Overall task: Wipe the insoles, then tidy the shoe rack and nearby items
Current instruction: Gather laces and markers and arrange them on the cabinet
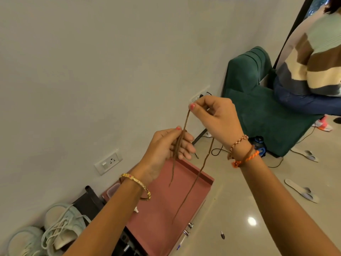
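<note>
Shoelace (185,124) in hands, pink cabinet (166,209), tiled floor (258,191)

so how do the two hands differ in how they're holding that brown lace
The right hand is raised higher and pinches the brown lace between thumb and fingertips. The left hand sits lower, with several strands gathered against its fingers. The right wrist wears thread bands, the left a gold bangle. Both grip the same lace above the pink cabinet top.

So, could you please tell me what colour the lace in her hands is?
Brown. The lace shows best in the head view.
</note>
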